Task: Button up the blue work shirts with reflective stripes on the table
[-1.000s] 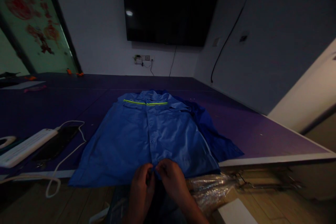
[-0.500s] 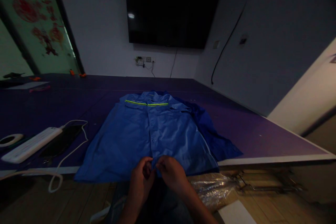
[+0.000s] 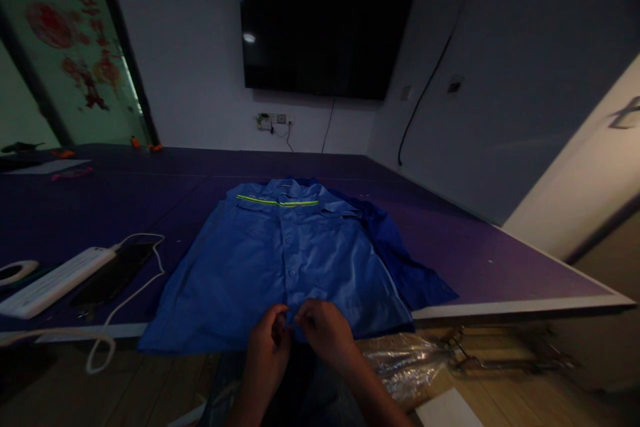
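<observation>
A blue work shirt (image 3: 280, 260) with a yellow-green reflective stripe lies face up on the purple table (image 3: 475, 247), its collar away from me and its hem hanging over the near edge. My left hand (image 3: 267, 347) and my right hand (image 3: 325, 330) meet at the bottom of the button placket. Both pinch the shirt's hem there, fingers closed on the fabric. A darker blue sleeve (image 3: 405, 267) spreads out to the right of the shirt.
A white power strip (image 3: 50, 283) with a white cable (image 3: 125, 300) and a dark phone (image 3: 113, 273) lie at the left. A crumpled clear plastic bag (image 3: 405, 363) sits below the table edge at the right. A dark television (image 3: 325, 27) hangs on the far wall.
Both hands have stayed at the hem, shifting slightly up and left with small finger movements. The view has drifted a little.
</observation>
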A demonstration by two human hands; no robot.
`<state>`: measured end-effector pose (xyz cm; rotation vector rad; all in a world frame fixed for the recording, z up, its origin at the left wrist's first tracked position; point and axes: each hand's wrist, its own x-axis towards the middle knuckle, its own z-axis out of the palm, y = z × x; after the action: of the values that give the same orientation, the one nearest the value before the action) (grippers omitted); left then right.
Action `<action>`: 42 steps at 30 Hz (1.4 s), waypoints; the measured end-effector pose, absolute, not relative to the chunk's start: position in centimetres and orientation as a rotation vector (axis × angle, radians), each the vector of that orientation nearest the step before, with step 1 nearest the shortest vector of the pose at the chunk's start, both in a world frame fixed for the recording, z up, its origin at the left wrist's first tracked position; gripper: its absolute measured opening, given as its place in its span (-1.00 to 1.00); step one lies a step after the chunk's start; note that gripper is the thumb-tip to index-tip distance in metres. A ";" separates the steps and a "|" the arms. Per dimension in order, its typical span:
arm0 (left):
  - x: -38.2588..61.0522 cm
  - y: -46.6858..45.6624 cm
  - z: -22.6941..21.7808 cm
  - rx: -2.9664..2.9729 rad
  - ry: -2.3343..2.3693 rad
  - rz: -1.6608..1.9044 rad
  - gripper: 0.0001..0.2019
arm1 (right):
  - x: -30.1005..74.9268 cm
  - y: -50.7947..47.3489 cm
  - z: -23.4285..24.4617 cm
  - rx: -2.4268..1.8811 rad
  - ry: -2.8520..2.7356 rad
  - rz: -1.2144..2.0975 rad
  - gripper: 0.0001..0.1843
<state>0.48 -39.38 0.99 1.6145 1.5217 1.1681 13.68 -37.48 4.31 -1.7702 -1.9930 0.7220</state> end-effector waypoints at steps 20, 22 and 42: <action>-6.7 -11.9 15.8 2.000 2.007 1.430 -0.73 | 21.4 -12.3 11.2 -1.883 -2.126 0.205 -0.71; -7.3 -7.8 15.0 2.057 2.133 1.278 -0.70 | 21.5 -8.2 11.2 -1.918 -2.088 0.156 -0.65; -13.5 8.6 8.8 1.921 2.174 0.678 -0.73 | 20.9 10.0 8.6 -2.046 -1.988 0.125 -0.54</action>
<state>-13.45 8.55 8.76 1.9211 2.1738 0.6778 20.93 10.05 8.63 -2.0463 -1.9884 0.1249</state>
